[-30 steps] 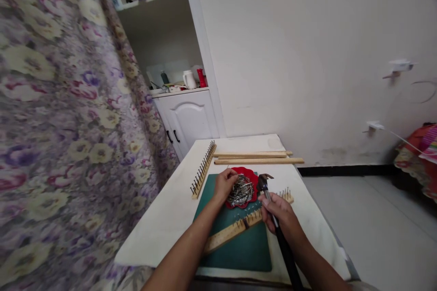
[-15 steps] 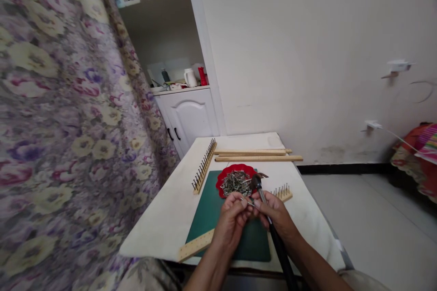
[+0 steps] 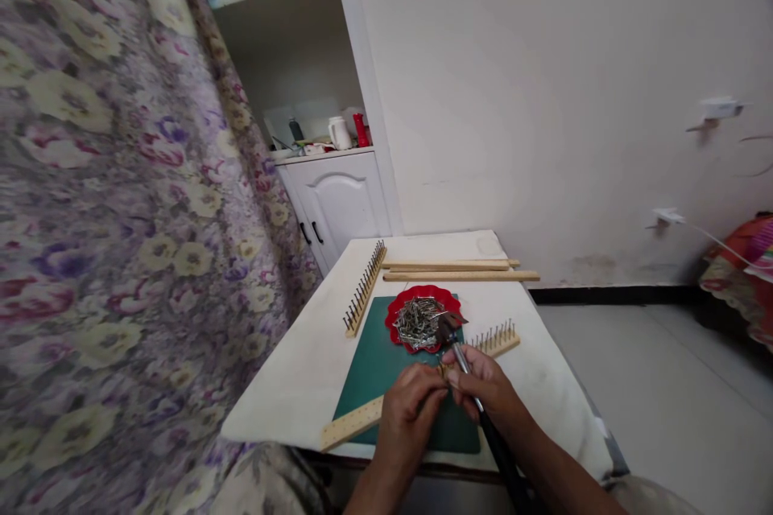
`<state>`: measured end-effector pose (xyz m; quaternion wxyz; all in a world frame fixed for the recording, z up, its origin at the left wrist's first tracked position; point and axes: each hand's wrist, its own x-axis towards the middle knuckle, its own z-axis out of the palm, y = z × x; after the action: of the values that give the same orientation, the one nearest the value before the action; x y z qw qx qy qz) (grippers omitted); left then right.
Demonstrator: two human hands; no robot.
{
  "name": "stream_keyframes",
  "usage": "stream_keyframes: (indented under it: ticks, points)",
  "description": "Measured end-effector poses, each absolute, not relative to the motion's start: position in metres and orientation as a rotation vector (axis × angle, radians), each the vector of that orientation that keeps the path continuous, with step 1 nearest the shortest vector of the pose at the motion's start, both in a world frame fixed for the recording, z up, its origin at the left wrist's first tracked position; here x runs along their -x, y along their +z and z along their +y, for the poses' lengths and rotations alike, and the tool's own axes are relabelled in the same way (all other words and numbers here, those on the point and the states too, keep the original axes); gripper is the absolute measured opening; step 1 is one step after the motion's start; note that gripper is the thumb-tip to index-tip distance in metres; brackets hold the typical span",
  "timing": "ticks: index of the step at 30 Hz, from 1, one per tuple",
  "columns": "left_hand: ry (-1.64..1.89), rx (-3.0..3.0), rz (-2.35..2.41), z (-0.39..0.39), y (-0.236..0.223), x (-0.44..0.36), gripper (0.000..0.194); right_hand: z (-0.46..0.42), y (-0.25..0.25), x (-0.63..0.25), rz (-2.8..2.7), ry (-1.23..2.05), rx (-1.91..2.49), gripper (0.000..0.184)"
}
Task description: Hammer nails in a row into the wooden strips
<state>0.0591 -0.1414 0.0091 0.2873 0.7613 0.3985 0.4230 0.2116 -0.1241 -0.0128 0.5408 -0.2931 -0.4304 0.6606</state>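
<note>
My right hand (image 3: 488, 388) is closed around a claw hammer (image 3: 462, 358) with a black handle, its head above the edge of a red scalloped dish (image 3: 395, 307). The dish is full of loose nails (image 3: 418, 323). My left hand (image 3: 414, 406) pinches at a wooden strip (image 3: 353, 423), fingertips close to my right fingers; the nail in them is mostly hidden. Small holes show in the strip's left part. Upright nails (image 3: 492, 335) stand in its right part. The hands cover its middle.
A green mat (image 3: 371, 358) lies under the dish on a white-covered table (image 3: 283, 398). Another nail-studded strip (image 3: 365, 290) is at the left, with wooden bars (image 3: 465, 276) along the back. A floral curtain (image 3: 150, 257) hangs left; a wall (image 3: 513, 96) stands behind.
My left hand has come down onto the strip, where half a second ago both hands held a nail raised between their fingertips. The hammer stays in my right hand. The view has shifted slightly.
</note>
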Motion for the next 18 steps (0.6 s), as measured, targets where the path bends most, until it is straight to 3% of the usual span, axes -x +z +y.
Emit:
stream_keyframes:
  ticks: [4,11,18]
  points:
    - [1.115,-2.038,1.153,-0.141,0.010,-0.053,0.018,-0.126,-0.010,-0.213,-1.061,1.568,0.704,0.028]
    - [1.184,-1.523,1.471,-0.118,-0.034,-0.030,0.017,-0.126,-0.003,-0.222,-0.957,1.498,0.715,0.024]
    - [1.225,-1.660,1.555,-0.114,-0.052,-0.028,0.017,-0.127,-0.005,-0.220,-0.987,1.544,0.747,0.027]
